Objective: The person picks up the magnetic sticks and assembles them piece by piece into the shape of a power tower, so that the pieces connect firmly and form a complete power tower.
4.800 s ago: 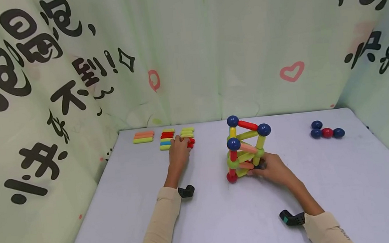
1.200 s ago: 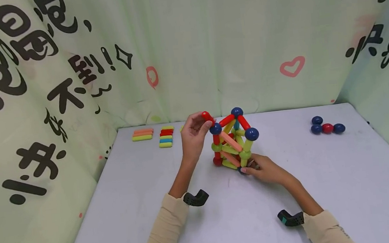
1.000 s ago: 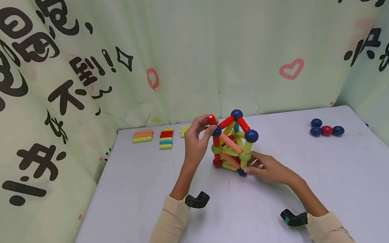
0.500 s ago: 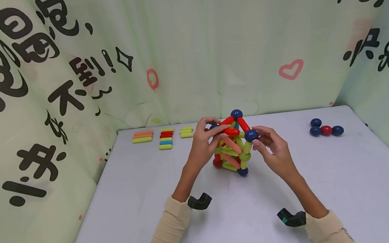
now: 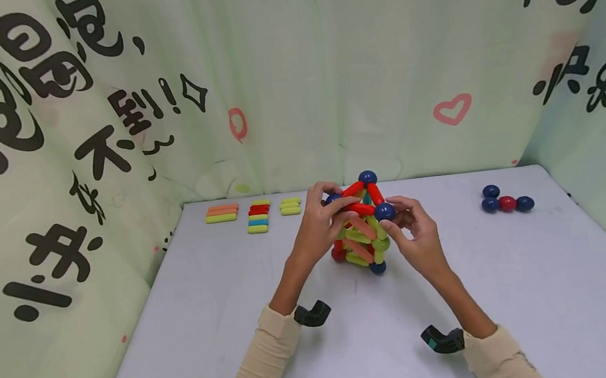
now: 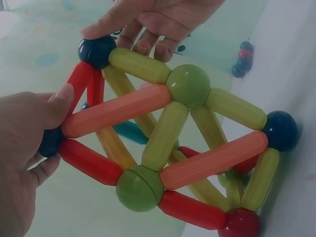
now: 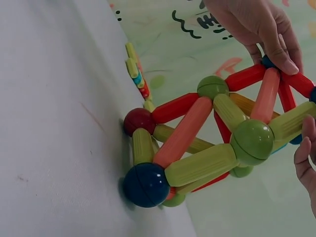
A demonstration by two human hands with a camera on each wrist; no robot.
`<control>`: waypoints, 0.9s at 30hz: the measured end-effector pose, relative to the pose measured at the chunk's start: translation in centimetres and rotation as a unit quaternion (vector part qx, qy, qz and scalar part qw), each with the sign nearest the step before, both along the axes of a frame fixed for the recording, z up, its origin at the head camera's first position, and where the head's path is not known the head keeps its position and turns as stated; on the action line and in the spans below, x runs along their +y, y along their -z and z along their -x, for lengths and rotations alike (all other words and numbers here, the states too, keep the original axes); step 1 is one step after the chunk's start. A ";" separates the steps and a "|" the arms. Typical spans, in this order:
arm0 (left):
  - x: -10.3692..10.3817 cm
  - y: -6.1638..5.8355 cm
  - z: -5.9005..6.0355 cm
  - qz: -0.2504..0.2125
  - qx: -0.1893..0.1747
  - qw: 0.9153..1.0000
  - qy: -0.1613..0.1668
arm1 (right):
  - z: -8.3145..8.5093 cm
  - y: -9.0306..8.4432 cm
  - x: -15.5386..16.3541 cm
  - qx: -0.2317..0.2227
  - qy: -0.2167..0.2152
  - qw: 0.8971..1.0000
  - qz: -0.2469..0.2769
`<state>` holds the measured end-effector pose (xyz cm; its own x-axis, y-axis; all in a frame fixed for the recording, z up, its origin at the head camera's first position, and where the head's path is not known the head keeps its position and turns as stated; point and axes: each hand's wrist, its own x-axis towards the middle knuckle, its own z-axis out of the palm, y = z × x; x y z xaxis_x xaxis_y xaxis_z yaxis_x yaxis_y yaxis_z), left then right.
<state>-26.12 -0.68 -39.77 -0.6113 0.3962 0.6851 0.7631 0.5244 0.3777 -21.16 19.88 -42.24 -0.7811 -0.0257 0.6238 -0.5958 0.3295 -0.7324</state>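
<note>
Two hands meet at a rod-and-ball tower (image 5: 364, 226) standing mid-frame on the pale table (image 5: 510, 291). Left of it, the left hand (image 5: 322, 227) curls its fingers about a red rod (image 5: 361, 208) lying across the top, thumb pressed by a dark blue ball. On the other side, the right hand (image 5: 416, 236) pinches the blue ball (image 5: 384, 211) at the upper right corner. Spare rods (image 5: 253, 215) lie in rows at the upper left of the table; four loose balls (image 5: 506, 202) cluster at its upper right.
</note>
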 end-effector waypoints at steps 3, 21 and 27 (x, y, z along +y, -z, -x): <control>-0.3 0.3 0.1 -0.033 -0.029 0.999 0.001 | 0.3 0.5 0.1 -0.040 0.019 0.999 -0.025; -9.9 8.4 4.3 -0.046 -0.230 0.912 -0.338 | 2.0 4.2 0.8 -0.228 -0.102 0.945 -0.210; -11.8 10.3 4.4 -0.015 -0.267 0.896 -0.355 | 1.8 5.5 0.4 -0.267 -0.080 0.936 -0.213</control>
<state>-30.54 -12.52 -50.11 -0.9457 -0.2352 0.2244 -0.0512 0.7895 0.6117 -22.99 20.24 -47.70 -0.9435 -0.3273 0.0507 -0.2483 0.5974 -0.7625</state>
